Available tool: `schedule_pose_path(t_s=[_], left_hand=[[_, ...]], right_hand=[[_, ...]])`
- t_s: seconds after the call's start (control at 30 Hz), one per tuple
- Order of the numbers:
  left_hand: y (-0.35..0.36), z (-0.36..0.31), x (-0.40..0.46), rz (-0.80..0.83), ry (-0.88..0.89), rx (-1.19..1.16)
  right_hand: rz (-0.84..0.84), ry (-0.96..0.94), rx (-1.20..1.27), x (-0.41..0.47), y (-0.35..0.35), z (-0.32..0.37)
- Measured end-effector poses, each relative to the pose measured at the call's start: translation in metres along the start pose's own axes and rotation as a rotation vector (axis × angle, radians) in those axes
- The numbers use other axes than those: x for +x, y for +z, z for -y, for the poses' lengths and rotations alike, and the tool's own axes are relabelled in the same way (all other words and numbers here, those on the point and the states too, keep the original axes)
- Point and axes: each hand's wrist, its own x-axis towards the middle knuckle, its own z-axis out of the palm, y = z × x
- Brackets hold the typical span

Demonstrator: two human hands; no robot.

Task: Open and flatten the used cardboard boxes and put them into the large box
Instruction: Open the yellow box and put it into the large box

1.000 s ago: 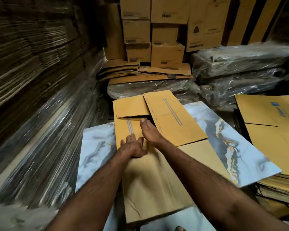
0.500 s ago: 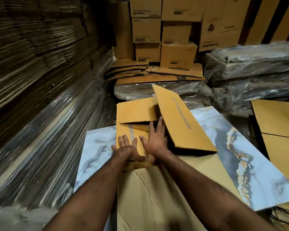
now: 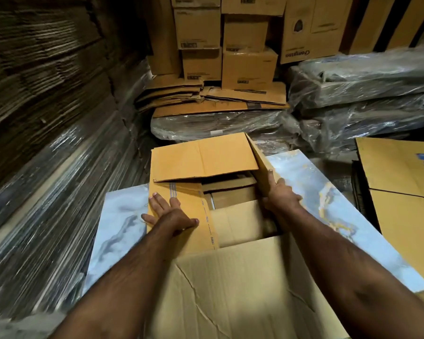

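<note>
A large brown cardboard box [image 3: 230,289] lies in front of me with its top open. My left hand [image 3: 169,214] rests flat with spread fingers on the box's left flap [image 3: 194,231]. My right hand [image 3: 277,194] holds the right flap [image 3: 260,162], which stands nearly upright, thumb on its inner face. The far flap [image 3: 203,157] is folded partly over the opening. Inside, flattened brown cardboard pieces [image 3: 233,199] are visible.
The box sits on marble-patterned sheets [image 3: 316,192]. Plastic-wrapped stacks of flat cardboard line the left [image 3: 47,192] and the back right [image 3: 365,94]. Stacked brown boxes [image 3: 247,45] stand behind. More flattened boxes [image 3: 402,192] lie at the right.
The box top has come open. My right hand swung the right flap up and outward to the right, while my left hand pressed the left flap flat. The inside became visible.
</note>
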Motion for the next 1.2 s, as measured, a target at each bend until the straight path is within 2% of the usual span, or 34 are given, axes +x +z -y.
schedule_pose_path(t_s=[0.07, 0.13, 0.2, 0.23, 0.27, 0.33, 0.43, 0.5, 0.6, 0.77, 0.87, 0.93, 1.0, 1.1, 1.2], left_hand=[[0.001, -0.007, 0.004, -0.062, -0.036, -0.073], [0.0, -0.012, 0.009, -0.182, -0.082, -0.147], [-0.009, -0.006, 0.021, -0.307, -0.16, -0.308], [-0.014, 0.002, 0.028, -0.309, -0.192, -0.422], [-0.018, 0.011, 0.035, -0.277, -0.198, -0.507], [-0.023, 0.03, 0.048, -0.203, -0.134, -0.508], [-0.015, 0.044, 0.054, -0.26, 0.0, -0.408], [-0.006, 0.045, 0.052, -0.329, 0.039, -0.45], [-0.003, 0.046, 0.053, -0.346, 0.062, -0.54], [-0.004, 0.043, 0.059, -0.357, 0.064, -0.544], [-0.002, 0.045, 0.062, -0.364, 0.049, -0.537], [0.002, 0.046, 0.066, -0.363, 0.042, -0.529], [0.004, 0.047, 0.068, -0.358, 0.046, -0.514], [0.005, 0.047, 0.07, -0.353, 0.061, -0.516], [0.008, 0.047, 0.071, -0.36, 0.063, -0.515]], right_hand=[[0.003, 0.003, -0.094, 0.003, -0.004, 0.007], [-0.079, -0.021, -0.251, 0.004, 0.0, 0.016], [-0.209, -0.154, -0.329, 0.003, 0.009, 0.03], [-0.227, -0.245, -0.326, 0.002, 0.014, 0.039], [-0.196, -0.328, -0.311, 0.001, 0.019, 0.05], [-0.062, -0.448, -0.284, 0.004, 0.03, 0.071], [0.107, -0.582, -0.254, 0.013, 0.047, 0.095], [0.132, -0.6, -0.215, 0.023, 0.06, 0.106], [0.12, -0.58, -0.179, 0.044, 0.07, 0.12], [-0.014, -0.601, -0.168, 0.079, 0.05, 0.153], [-0.374, -0.691, -0.17, 0.108, 0.029, 0.187], [-0.471, -0.689, -0.125, 0.13, 0.01, 0.209], [-0.401, -0.671, -0.164, 0.157, -0.009, 0.225], [-0.166, -0.595, -0.287, 0.195, -0.025, 0.231], [-0.006, -0.532, -0.255, 0.216, -0.014, 0.227]])
